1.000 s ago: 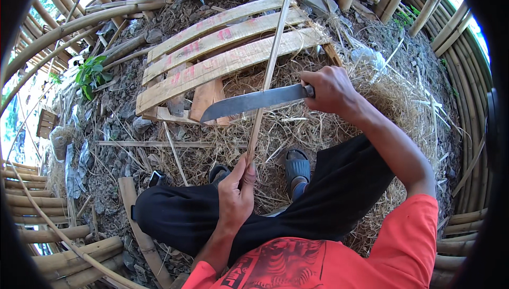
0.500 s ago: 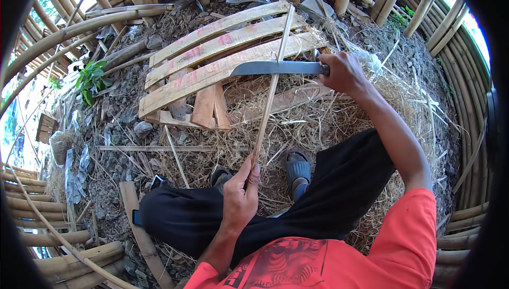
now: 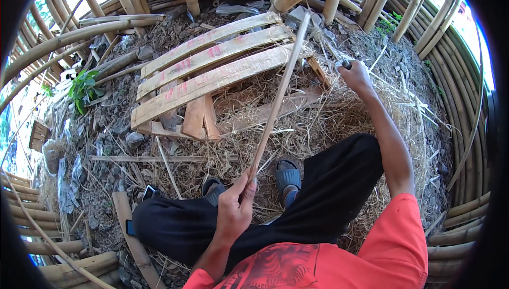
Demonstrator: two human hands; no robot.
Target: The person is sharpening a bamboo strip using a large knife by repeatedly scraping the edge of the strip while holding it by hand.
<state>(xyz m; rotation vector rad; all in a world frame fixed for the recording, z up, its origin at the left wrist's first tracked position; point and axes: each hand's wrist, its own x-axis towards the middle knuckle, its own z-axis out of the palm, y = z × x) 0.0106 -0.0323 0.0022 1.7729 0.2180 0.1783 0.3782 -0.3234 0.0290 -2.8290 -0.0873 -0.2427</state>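
The seated person's left hand (image 3: 235, 212) is closed around the near end of a long, thin wooden strip (image 3: 280, 97), the thumb lying along its right side. The strip slants from that hand toward the far right, crossing in front of the right part of a slatted wooden frame (image 3: 214, 51); whether the two touch cannot be told from here.

The right hand (image 3: 357, 78) is gripping the dark handle of a knife (image 3: 346, 65), held well apart to the right of the strip, just past the frame's right end. The blade cannot be made out clearly.

The frame, three pale slats with red marks, sits on the ground on the far side. Dry shavings (image 3: 249, 118) cover the ground between it and the person's sandals (image 3: 288, 176), and spread to the right. A second strip (image 3: 159, 158) lies on the ground, left of the feet. A flat plank (image 3: 139, 254) lies near the left knee. A green plant (image 3: 84, 89) stands left of the frame. Bamboo poles (image 3: 457, 114) wall the right side.
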